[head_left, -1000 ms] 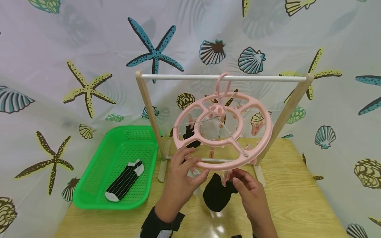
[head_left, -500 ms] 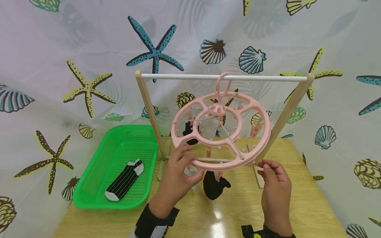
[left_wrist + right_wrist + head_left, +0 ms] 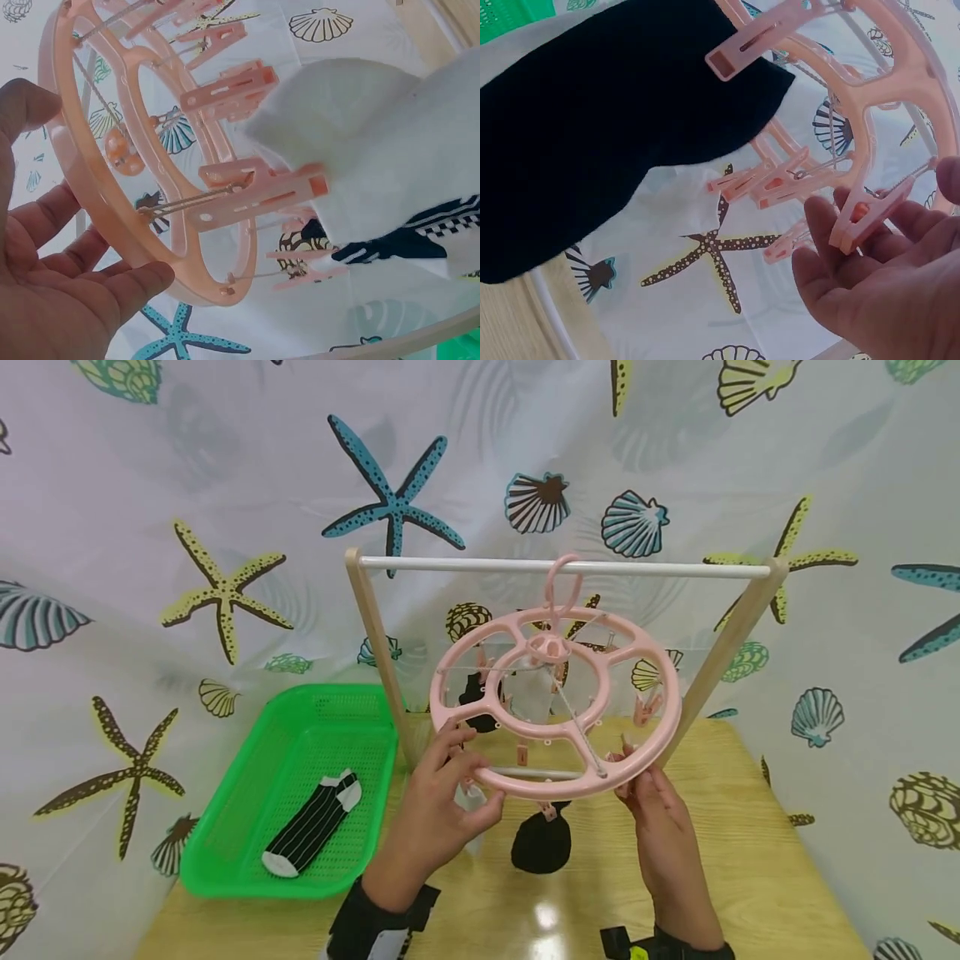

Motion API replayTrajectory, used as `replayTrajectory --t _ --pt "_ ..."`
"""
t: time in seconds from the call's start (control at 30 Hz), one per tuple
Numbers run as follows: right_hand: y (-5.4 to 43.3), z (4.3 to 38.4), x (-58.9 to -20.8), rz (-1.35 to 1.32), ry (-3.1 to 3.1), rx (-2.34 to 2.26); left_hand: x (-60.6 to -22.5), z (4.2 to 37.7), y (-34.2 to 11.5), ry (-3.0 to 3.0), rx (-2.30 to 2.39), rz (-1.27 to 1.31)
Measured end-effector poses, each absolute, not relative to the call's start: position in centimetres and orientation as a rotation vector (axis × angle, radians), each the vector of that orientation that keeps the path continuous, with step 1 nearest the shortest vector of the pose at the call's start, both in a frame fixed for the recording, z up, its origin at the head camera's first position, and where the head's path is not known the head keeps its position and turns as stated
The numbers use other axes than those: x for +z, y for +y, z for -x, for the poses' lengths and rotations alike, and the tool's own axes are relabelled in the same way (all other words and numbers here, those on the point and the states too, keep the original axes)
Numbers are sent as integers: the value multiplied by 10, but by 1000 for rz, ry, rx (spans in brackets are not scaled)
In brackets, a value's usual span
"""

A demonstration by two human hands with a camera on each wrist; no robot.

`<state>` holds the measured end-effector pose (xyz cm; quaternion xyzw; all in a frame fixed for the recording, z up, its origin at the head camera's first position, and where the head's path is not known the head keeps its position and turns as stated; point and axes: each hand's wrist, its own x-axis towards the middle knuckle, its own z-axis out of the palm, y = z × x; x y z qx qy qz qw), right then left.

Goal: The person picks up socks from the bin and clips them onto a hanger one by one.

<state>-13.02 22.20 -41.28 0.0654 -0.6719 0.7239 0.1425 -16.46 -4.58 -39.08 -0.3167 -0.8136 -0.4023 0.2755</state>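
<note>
A round pink clip hanger (image 3: 551, 789) hangs by its hook from a white bar. My left hand (image 3: 438, 802) holds its near rim, thumb on one side and fingers on the other in the left wrist view. Beside that hand a clothespin (image 3: 262, 199) grips a white sock (image 3: 337, 112) with dark, checked trim. My right hand (image 3: 660, 835) is at the rim's right side; in the right wrist view its loosely bent fingers lie behind a pink clothespin (image 3: 870, 217), thumb apart from it. A black sock (image 3: 542, 843) hangs from another clothespin (image 3: 757, 41) between the hands.
A green basket (image 3: 225, 827) at the left holds a black sock (image 3: 311, 827) with white stripes. The stand's wooden posts (image 3: 378, 652) rise on both sides of the hanger. Another black piece (image 3: 480, 697) hangs at the far side. A wooden table (image 3: 750, 860) lies below.
My right hand has left the clothespin at the black sock, moved right, then come back in to a clothespin at the rim's right. The hanger has turned slightly; my left hand stays on its rim.
</note>
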Motion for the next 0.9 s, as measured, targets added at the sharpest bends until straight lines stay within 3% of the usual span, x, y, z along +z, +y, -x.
replayTrajectory --t 0.9 --pt "214 116 -414 129 -1716 2082 -384 173 -57 -2199 -1035 844"
